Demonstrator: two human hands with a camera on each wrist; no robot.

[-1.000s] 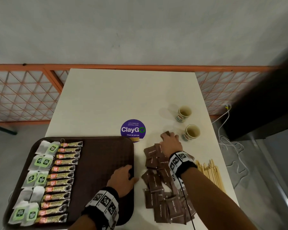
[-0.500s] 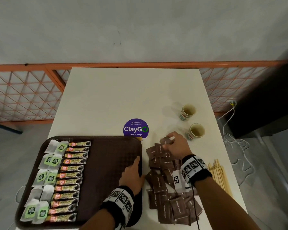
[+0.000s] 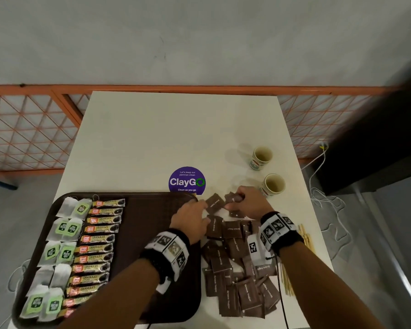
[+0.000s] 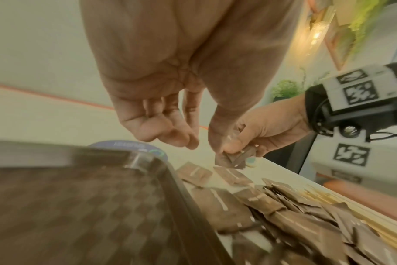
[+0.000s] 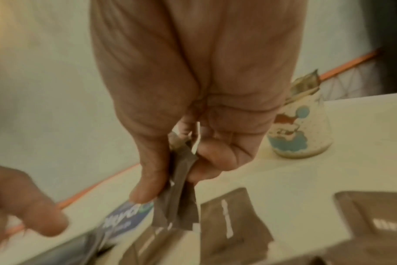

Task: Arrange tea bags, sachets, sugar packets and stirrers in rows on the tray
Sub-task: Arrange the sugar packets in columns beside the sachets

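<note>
The sugar step is in hand: the right hand (image 3: 247, 201) pinches a few brown sugar packets (image 5: 177, 202) between thumb and fingers, lifted just above the table (image 3: 152, 138) by the loose pile (image 3: 237, 276). The left hand (image 3: 191, 220) hovers beside it over the tray's (image 3: 140, 210) right edge, fingers loosely curled, holding nothing. The tray already carries tea bags (image 3: 64, 229) and a row of sachets (image 3: 97, 241); its right half is bare. Next, I judge, the packets must go there in a straight row. Only the right wrist view shows the pinch; only the head view shows the stirrers (image 3: 304, 236).
</note>
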